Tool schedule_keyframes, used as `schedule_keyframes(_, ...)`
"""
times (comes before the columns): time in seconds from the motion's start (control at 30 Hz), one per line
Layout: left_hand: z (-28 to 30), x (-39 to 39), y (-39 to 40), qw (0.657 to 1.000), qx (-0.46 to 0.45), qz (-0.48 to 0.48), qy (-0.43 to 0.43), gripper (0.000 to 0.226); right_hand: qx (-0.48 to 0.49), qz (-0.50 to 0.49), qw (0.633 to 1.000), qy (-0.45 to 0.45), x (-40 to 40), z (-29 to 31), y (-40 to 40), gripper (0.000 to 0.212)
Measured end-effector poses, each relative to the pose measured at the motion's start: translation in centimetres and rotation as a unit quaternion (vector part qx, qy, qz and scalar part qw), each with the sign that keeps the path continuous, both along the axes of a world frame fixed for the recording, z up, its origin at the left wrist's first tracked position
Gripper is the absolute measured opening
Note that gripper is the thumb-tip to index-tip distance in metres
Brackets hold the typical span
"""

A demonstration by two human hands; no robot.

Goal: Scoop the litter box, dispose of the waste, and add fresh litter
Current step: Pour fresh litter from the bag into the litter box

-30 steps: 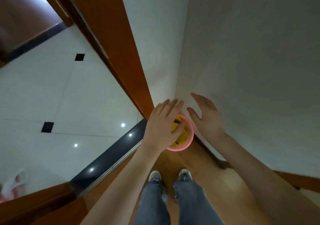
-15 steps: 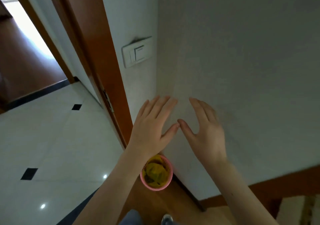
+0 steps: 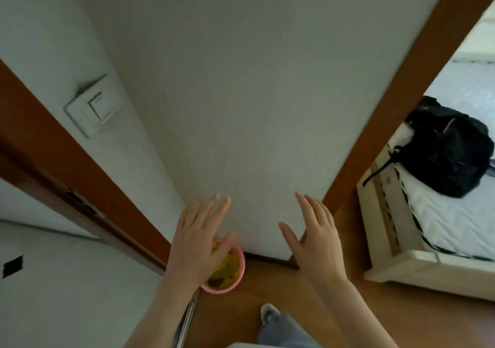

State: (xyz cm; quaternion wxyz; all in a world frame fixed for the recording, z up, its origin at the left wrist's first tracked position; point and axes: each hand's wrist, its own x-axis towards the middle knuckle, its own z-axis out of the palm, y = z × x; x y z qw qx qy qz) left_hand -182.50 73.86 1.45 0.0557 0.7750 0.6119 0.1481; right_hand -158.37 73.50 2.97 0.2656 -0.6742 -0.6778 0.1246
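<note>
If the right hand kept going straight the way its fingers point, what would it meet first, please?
Most likely the wall: the right hand is open, its fingers aimed up at it, with nothing visible between. How near it is cannot be judged.

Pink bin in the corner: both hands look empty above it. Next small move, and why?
Probably turn away to fetch fresh litter. The left hand and right hand are open with straight fingers and hold nothing, and the pink bin already holds yellow waste. No litter box, scoop or litter bag is in view.

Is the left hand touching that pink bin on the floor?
Cannot tell. In the head view the left hand overlaps the pink bin, but no contact or gap shows.
</note>
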Motion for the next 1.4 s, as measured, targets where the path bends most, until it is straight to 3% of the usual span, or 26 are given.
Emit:
schedule_keyframes(0.27, 0.0, 2.8, -1.0, 0.991, -0.012, -0.136, -0.014, 0.066, -0.004, -0.142, 0.989, 0.04, 1.8, -0.8, -7.9, 0.067)
schedule_keyframes(0.7, 1.0, 7.0, 0.6, 0.987, -0.002, -0.162, -0.02, 0.068, 0.005, -0.204, 0.977, 0.059, 6.4, 0.1, -10.1, 0.063)
schedule_keyframes(1.4, 2.8, 36.3, 4.9, 0.933, 0.023, -0.357, -0.033, 0.061, 0.037, -0.342, 0.938, 0.041, 28.5, 0.8, -9.7, 0.059)
